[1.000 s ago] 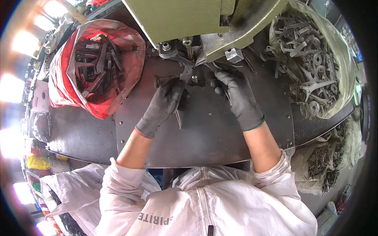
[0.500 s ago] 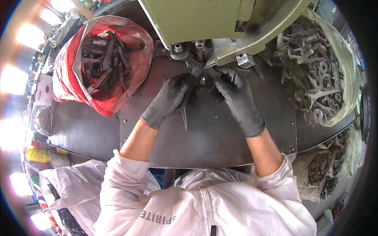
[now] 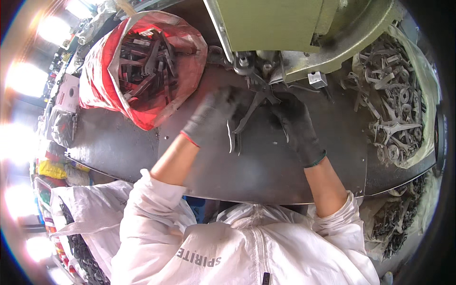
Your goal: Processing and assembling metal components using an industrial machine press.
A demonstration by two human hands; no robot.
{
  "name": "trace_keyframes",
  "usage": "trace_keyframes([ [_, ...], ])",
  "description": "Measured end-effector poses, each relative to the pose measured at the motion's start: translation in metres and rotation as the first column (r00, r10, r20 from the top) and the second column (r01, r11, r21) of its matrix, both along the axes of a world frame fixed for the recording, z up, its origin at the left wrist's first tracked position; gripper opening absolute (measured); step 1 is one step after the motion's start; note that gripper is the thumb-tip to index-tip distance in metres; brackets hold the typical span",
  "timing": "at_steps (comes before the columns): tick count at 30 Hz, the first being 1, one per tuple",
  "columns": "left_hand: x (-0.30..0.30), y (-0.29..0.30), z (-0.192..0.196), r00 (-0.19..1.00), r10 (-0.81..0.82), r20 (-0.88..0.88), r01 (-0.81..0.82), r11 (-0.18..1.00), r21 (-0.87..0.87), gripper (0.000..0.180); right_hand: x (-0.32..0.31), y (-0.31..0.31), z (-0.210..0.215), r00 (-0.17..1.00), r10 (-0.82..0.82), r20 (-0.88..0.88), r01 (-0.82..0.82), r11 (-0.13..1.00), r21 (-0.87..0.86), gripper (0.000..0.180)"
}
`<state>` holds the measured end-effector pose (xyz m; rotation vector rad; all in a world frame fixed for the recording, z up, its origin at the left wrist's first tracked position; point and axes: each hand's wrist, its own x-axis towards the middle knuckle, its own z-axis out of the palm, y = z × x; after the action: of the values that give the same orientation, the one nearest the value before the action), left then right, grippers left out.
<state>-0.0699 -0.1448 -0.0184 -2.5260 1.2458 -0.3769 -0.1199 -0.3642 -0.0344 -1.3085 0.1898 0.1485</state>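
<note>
Below the machine head, my gloved right hand (image 3: 300, 127) is closed on a forked grey metal lever (image 3: 254, 110). A long curved arm of the lever points down toward me. Its upper end is close under the machine's tooling (image 3: 256, 61); whether they touch is hard to tell. My gloved left hand (image 3: 217, 110) is to the left of the lever, partly smeared by motion, with its fingers curled. Thin bent metal prongs (image 3: 231, 137) stick out below it, from a piece mostly hidden in the fingers. Another thin strip shows beside my right palm.
A red and white sack (image 3: 99, 83) of dark metal levers stands at the left. To the right is a pale sack (image 3: 430, 114) heaped with grey metal parts. The green machine (image 3: 270, 28) overhangs the dark metal tabletop (image 3: 266, 171). A small metal block (image 3: 317, 79) sits beside it.
The whole view has shifted, so the machine and sacks appear farther right. The lever, mostly covered by my hands before, now shows its long arm between them. My left hand has moved off it.
</note>
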Motion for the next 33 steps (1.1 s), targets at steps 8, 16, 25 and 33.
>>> trace_keyframes([
  [8, 0.073, 0.149, 0.009, 0.914, 0.229, 0.335, -0.316, 0.920, 0.233, 0.036, -0.001, 0.008, -0.007, 0.999, -0.006, 0.034, 0.004, 0.997, 0.073, 0.025],
  [16, 0.071, 0.157, 0.003, 0.928, 0.200, -0.315, -0.322, 0.856, -0.406, 0.026, -0.014, 0.009, 0.035, 0.998, 0.013, -0.055, -0.015, 0.999, -0.040, 0.027],
  [25, 0.022, 0.071, 0.054, 0.645, -0.060, -0.762, -0.634, 0.514, -0.578, 0.028, -0.016, 0.004, 0.013, 0.994, 0.034, -0.103, -0.043, 0.996, -0.081, 0.029],
  [33, -0.034, -0.010, 0.055, 0.191, -0.344, -0.919, -0.636, 0.670, -0.383, 0.040, -0.022, 0.026, 0.013, 1.000, -0.013, 0.011, 0.012, 0.999, 0.035, 0.027],
])
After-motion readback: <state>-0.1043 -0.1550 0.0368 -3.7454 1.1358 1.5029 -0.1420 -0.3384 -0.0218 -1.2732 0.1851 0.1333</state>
